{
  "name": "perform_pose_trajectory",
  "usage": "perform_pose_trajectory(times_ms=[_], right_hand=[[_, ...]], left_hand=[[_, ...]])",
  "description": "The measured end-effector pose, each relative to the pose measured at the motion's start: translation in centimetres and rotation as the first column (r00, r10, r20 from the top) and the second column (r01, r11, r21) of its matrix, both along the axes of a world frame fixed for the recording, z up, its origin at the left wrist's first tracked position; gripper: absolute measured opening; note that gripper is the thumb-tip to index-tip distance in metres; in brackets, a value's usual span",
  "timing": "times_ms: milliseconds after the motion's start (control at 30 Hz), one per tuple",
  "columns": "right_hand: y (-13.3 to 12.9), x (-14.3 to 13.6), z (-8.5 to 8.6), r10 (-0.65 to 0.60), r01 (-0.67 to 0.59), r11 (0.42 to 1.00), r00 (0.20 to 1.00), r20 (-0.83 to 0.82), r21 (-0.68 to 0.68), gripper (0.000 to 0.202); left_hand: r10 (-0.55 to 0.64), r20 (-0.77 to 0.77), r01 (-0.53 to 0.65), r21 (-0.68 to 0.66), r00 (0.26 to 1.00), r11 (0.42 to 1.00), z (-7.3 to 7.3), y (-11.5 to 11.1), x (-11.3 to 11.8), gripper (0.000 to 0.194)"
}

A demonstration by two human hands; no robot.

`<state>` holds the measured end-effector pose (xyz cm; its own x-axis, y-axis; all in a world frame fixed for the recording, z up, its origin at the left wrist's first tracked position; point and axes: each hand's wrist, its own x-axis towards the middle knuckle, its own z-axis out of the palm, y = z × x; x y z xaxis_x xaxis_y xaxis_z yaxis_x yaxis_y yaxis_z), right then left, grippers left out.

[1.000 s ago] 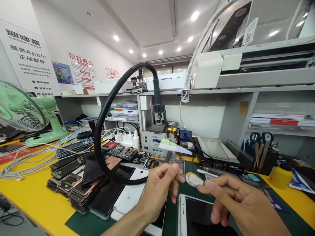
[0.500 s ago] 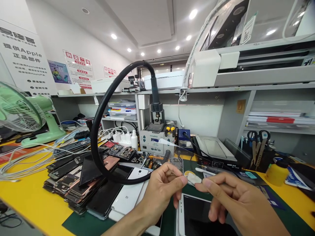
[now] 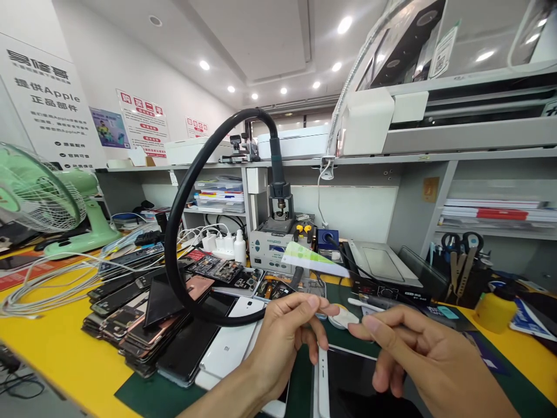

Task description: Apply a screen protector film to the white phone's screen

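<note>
A thin clear film with a green-and-white tab (image 3: 315, 260) stands up above my hands, its transparent edges hard to see. My left hand (image 3: 291, 328) is closed, thumb against the index finger, at the film's near left side. Opposite it, my right hand (image 3: 413, 348) pinches the near right side between thumb and index finger. Below both hands lies a white-framed phone (image 3: 352, 377) with a dark screen. Just beyond the fingertips are a small round white item (image 3: 343, 317) and a white-tipped stick (image 3: 359, 303); whether my right hand touches the stick, I cannot tell.
A black hose (image 3: 174, 232) loops up from the grey soldering station (image 3: 274, 252). Left of my hands are white phones (image 3: 228, 342) and a stack of opened phones (image 3: 130, 331). A green fan (image 3: 82, 215) stands far left; a yellow bottle (image 3: 496, 307) and scissors (image 3: 461, 249) are right.
The tab has turned to show its green-and-white face. My left thumb has drawn back along the index finger, which now stretches further right. My right hand keeps its pinch.
</note>
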<state>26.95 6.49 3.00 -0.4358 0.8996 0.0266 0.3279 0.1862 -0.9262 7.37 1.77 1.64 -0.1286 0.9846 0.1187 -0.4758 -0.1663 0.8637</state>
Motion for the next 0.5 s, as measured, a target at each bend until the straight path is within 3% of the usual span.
perform_pose_trajectory(times_ms=[333, 500], right_hand=[[-1.1, -1.0, -0.6, -0.039, 0.037, 0.992, 0.999, 0.014, 0.118, 0.049], [-0.8, -0.6, -0.3, -0.045, 0.044, 0.996, 0.999, 0.005, 0.076, 0.052]], left_hand=[[-0.046, 0.142, 0.051, -0.033, 0.989, 0.998, 0.1, 0.4, -0.3, 0.023], [-0.048, 0.150, 0.049, -0.006, 0.988, 0.999, 0.3, 0.2, -0.5, 0.021]])
